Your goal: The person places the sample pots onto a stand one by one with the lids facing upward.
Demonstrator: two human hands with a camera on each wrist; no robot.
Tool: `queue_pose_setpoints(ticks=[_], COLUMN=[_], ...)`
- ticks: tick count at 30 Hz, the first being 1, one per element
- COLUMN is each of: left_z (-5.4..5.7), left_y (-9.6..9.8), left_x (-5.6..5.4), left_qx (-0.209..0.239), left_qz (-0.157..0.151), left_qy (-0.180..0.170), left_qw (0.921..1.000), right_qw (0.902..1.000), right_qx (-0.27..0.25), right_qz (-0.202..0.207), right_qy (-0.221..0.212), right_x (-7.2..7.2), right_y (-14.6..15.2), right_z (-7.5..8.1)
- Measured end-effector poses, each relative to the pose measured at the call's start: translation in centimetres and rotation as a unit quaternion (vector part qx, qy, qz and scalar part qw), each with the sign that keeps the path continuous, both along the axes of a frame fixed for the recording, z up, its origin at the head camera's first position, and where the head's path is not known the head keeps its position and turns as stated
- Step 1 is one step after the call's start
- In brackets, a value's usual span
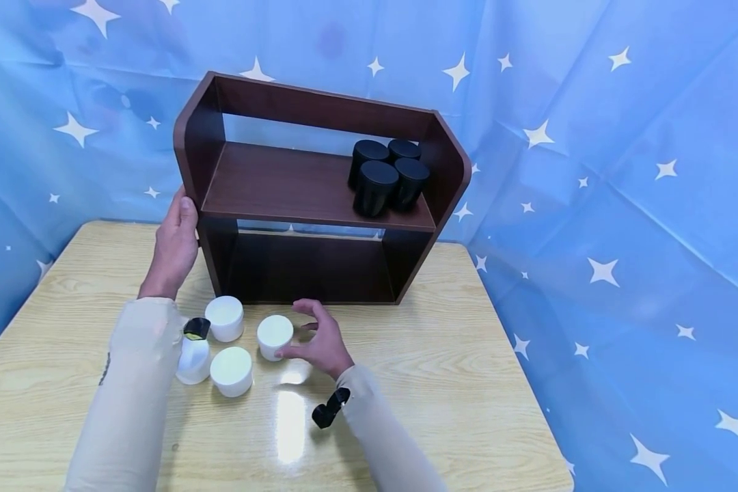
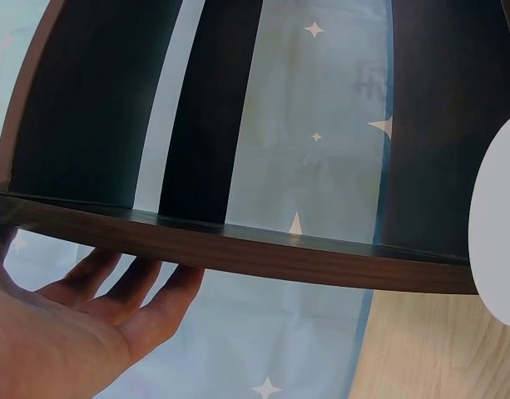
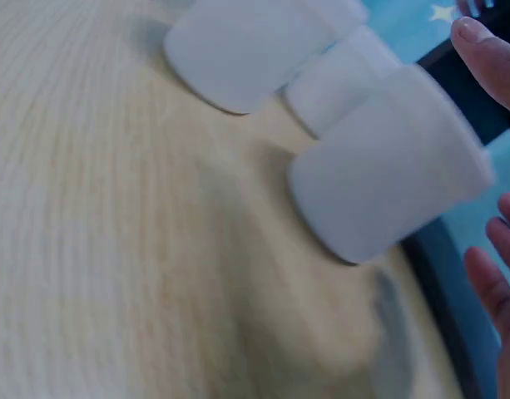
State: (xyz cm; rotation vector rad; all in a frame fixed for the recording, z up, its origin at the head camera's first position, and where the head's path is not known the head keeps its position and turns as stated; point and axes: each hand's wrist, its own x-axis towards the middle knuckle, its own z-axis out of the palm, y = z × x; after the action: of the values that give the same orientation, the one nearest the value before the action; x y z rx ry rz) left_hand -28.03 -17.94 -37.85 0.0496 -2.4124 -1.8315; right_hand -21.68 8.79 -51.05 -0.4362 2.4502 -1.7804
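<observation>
Shelf (image 1: 270, 181), head view: bright, fairly even exposure is recorded; the lower compartment is sunk in near-black shade.
Tabletop (image 1: 449, 389): a burnt-out streak of glare is seen in front of the shelf, with a smaller patch nearer to it; light from above is suggested.
White jars (image 1: 275, 331): tops, in front of the shelf, are lit more brightly than sides.
Right sleeve (image 1: 387, 437): a soft shadow is cast beside it, in front of the shelf.
Backdrop (image 1: 590, 205): evenly lit behind the shelf; greyed and washed out in the left wrist view.
Shelf edge, left wrist view: bowed by lens distortion; interior dim.
Jars, right wrist view: outlines are blurred, exposure duller, shadows diffuse.
</observation>
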Motion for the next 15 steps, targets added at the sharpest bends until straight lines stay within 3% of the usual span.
queue_pose_setpoints(ticks=[8, 15], left_z=[0.1, 0.0], left_y=[0.1, 0.1], left_x=[-0.1, -0.1], left_qx=[-0.005, -0.003], left_qz=[0.000, 0.001], left_qy=[0.001, 0.002], left_qw=[1.0000, 1.0000], right_qw=[0.9998, 0.9995], right_qx=[0.003, 0.003], right_qz=[0.008, 0.001], right_qy=[-0.020, -0.031], right_x=[-0.1, -0.1], right_y=[-1.2, -1.5], right_z=[-2.0, -2.8])
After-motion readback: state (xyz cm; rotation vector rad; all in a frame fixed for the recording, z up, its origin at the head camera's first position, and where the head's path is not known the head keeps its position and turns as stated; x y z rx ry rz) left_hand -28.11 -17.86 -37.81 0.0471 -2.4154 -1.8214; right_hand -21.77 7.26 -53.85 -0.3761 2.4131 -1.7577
